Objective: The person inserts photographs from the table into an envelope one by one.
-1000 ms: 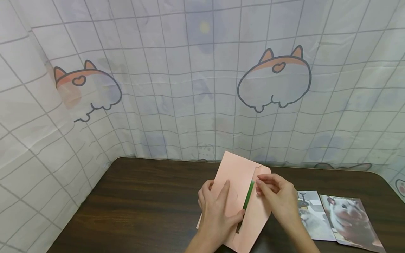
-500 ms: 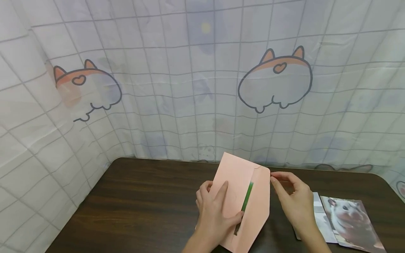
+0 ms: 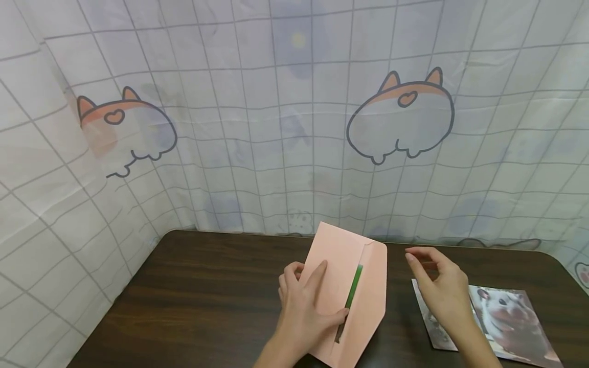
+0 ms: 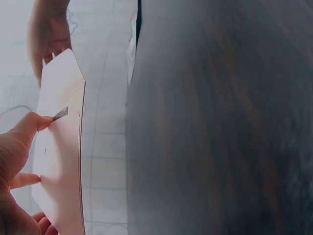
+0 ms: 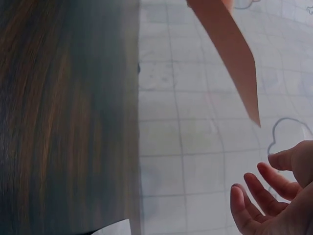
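My left hand (image 3: 301, 317) grips a pink envelope (image 3: 368, 301) from its left side, raised above the table. The flap is unfolded toward the right, and a green strip (image 3: 355, 283) shows in the opening, where the thumb presses. In the left wrist view, thumb and fingers hold the envelope (image 4: 63, 166) from both sides, and a dark sliver shows beside the thumb tip. To the right of the flap, apart from it, my right hand (image 3: 442, 286) hovers with loosely bent fingers and nothing between them. The right wrist view shows the envelope's back (image 5: 234, 58) past these fingers.
On the right of the dark wooden table (image 3: 207, 291) lie two picture cards: a hamster card (image 3: 508, 319) and another card (image 3: 434, 329) partly hidden under my right forearm. A white curtain (image 3: 257, 128) with grid lines and cartoon animals hangs behind the table.
My right hand has come off the flap and moved right. The left hand, still holding the envelope, has shifted slightly left. The cards stay put.
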`<state>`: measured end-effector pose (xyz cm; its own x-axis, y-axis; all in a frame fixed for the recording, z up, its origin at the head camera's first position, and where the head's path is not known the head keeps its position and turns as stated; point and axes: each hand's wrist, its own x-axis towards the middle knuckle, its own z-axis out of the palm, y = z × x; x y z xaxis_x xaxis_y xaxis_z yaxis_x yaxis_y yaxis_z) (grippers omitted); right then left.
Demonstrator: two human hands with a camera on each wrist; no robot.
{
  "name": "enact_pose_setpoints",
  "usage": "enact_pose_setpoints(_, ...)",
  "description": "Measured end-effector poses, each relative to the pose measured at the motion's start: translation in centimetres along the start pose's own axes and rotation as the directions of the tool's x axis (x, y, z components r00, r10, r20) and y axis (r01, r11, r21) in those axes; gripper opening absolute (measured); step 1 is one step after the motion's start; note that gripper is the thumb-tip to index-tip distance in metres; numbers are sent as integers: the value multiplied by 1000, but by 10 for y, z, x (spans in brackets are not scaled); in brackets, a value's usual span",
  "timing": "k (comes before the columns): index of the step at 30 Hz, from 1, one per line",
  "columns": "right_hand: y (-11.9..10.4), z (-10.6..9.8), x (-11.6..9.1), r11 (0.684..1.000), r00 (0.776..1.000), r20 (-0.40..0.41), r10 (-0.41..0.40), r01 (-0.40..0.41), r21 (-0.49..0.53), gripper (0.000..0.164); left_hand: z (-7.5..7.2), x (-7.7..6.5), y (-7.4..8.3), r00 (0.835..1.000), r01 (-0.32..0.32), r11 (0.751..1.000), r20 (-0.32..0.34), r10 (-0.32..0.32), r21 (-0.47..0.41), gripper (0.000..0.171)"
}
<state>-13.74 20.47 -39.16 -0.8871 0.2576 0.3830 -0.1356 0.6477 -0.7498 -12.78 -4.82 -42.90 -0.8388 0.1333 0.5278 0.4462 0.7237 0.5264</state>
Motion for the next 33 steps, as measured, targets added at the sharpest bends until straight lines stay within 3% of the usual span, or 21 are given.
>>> enact_pose_setpoints(8,15,-6,1,998,998,58,0,4,-61,21,-8,2,-5,1000,-12,1000,17,12,-23,84)
enact_pose_setpoints(23,32,-6,6,994,994,73,-80,85,-75,23,-18,8,-9,998,30,998,50,-28,-54,85)
enact_pose_setpoints(33,48,-12,9,995,995,85,-51,58,-82,26,-18,8,-10,998,51,997,51,-48,-57,86)
